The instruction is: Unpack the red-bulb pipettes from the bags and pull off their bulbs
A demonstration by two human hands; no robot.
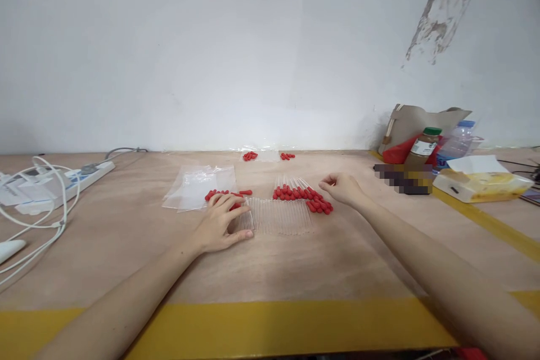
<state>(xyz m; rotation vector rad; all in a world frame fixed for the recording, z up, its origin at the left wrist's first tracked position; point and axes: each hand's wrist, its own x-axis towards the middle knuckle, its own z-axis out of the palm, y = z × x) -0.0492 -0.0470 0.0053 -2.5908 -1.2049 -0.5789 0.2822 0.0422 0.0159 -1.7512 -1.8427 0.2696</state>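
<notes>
My left hand (221, 222) lies with its fingers spread over the left end of a row of clear thin tubes (280, 216), set side by side. Several loose red rubber bulbs (217, 196) show just beyond its fingers, partly covered by them. Behind the row, a fan of clear droppers with red bulbs (291, 192) points away from me. More red bulbs (320, 205) are bunched at the row's right end. To the right of that bunch hovers my right hand (343, 188), its fingers curled in and thumb against them. Whatever they hold, if anything, is hidden.
Clear plastic bags (200, 185) lie at left, and small bags with red pieces (261, 154) rest by the wall. A power strip (84, 180) with white cables (63, 208) stands far left. At right are a tissue pack (483, 180), bottles (424, 146) and a beige bag (426, 118).
</notes>
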